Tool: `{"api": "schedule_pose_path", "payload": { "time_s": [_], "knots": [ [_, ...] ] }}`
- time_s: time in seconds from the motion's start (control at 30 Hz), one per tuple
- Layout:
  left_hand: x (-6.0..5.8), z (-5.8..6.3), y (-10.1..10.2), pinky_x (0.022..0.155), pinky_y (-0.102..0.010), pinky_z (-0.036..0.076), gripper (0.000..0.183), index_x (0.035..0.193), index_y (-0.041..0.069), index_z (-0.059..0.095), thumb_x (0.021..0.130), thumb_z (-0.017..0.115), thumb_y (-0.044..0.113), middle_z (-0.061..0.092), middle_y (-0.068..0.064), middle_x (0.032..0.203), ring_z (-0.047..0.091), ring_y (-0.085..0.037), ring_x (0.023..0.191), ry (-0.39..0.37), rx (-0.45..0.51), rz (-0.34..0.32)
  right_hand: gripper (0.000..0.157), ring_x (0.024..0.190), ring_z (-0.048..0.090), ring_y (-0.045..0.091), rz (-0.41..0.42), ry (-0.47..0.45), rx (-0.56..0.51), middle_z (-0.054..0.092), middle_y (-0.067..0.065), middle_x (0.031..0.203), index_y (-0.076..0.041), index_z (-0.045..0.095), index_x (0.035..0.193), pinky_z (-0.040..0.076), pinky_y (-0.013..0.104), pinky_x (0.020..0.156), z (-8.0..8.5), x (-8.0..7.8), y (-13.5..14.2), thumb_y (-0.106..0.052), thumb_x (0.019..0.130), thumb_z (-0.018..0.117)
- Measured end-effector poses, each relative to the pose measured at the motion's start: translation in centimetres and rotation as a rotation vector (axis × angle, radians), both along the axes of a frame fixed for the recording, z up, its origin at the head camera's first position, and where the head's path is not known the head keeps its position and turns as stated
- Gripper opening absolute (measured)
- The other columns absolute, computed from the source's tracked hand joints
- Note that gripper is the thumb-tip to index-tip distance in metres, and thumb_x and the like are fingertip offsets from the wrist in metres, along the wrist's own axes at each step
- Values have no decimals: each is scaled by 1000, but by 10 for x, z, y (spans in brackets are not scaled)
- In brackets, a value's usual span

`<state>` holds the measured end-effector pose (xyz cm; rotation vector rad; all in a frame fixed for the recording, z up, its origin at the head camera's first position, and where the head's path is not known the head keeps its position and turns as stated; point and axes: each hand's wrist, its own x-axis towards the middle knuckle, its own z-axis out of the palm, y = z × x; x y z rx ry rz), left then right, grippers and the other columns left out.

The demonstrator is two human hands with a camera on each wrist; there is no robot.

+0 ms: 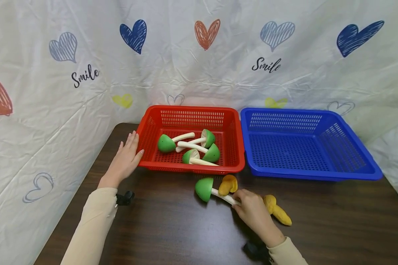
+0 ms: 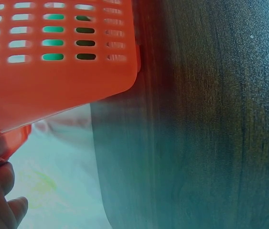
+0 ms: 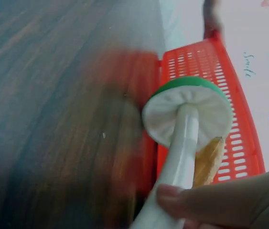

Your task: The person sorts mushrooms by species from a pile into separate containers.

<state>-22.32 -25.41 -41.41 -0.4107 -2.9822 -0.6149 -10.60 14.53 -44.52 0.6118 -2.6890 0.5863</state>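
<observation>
My right hand (image 1: 253, 211) pinches the white stem of a green-capped toy mushroom (image 1: 204, 189) in front of the red basket. In the right wrist view the thumb (image 3: 210, 200) lies across that stem, and the cap's pale underside (image 3: 187, 117) faces the camera. A yellow mushroom (image 1: 228, 184) sits right against the stem, partly behind it. Another yellow mushroom (image 1: 276, 209) lies just right of the hand. With fingers straight, my left hand (image 1: 126, 156) rests at the left rim of the red basket (image 1: 189, 168). Several green-capped mushrooms (image 1: 167, 143) lie inside the basket.
A blue basket (image 1: 315, 175) stands beside the red one, on the right. Both are on a dark wooden table (image 1: 172, 228), with a white cloth (image 1: 175, 62) printed with hearts hanging behind. The table's left edge runs close by the left arm.
</observation>
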Motion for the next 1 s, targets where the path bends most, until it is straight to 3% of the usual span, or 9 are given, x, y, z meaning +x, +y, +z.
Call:
{"api": "schedule_pose_path", "payload": {
  "time_s": [0.23,0.47,0.73,1.0],
  "knots": [
    [0,0,0,111,-58,6,66,148,-6,12,99,40,28,9,-21,155,6,-33,143,8,0,2,25,62,57,11,-48,-75,-132,60,-2,70,-7,67,75,48,25,54,1,1,0,1,59,84],
    [0,0,0,111,-57,5,65,148,-6,12,100,39,29,7,-20,155,5,-33,143,4,1,-2,24,62,58,10,-36,-124,-229,61,-6,70,-10,67,75,48,23,55,3,3,1,2,60,82],
    [1,0,0,110,-58,7,66,148,-6,11,100,38,30,7,-20,155,5,-33,143,2,-8,1,24,64,60,7,-40,-296,-352,63,-6,73,-11,68,78,52,22,57,13,8,1,4,64,81],
    [1,1,1,110,-59,7,66,148,-6,12,99,39,29,8,-21,155,6,-33,143,10,-4,-1,24,64,61,6,-25,-319,-399,65,-5,74,-10,69,79,52,23,57,15,10,1,5,65,81]
  ]
}}
